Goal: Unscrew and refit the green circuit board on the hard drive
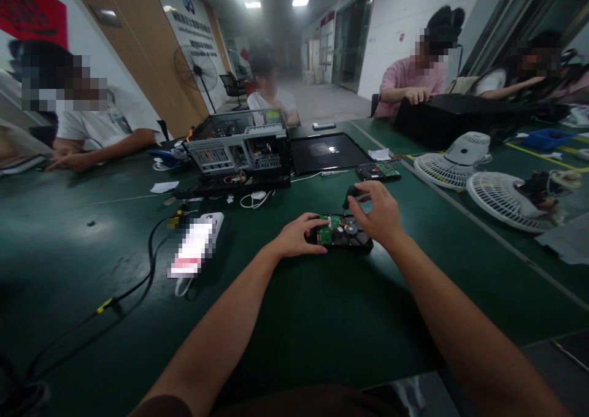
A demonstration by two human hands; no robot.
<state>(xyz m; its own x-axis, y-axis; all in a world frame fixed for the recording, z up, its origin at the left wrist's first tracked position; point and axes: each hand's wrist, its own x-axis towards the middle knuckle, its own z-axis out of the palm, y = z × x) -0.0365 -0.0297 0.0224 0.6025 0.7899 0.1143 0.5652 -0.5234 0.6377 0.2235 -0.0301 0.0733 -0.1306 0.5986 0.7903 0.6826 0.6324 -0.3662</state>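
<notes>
The left hand [297, 238] grasps the left end of a hard drive [363, 238] (green board [325, 232] showing) on the bench [304, 319], in from the near edge — the right hand [381, 213] pinches a dark-handled screwdriver [350, 196] over it.

The hard drive [358, 236] is black with silvery-grey parts and a bright green circuit board [325, 236], and the screwdriver [350, 197] above it has a dark green handle. They stand out against a deep green table [294, 325] crossed by pale grey lines and, at the far right, yellow ones, where a black cable [151, 251] carries yellow bands. Farther off come a silver-grey and black computer case [237, 153], a glossy black panel [329, 150], white fan covers [494, 199] patterned with slots, a blue tray [546, 138] and a co-worker's plain pink shirt [391, 80].
</notes>
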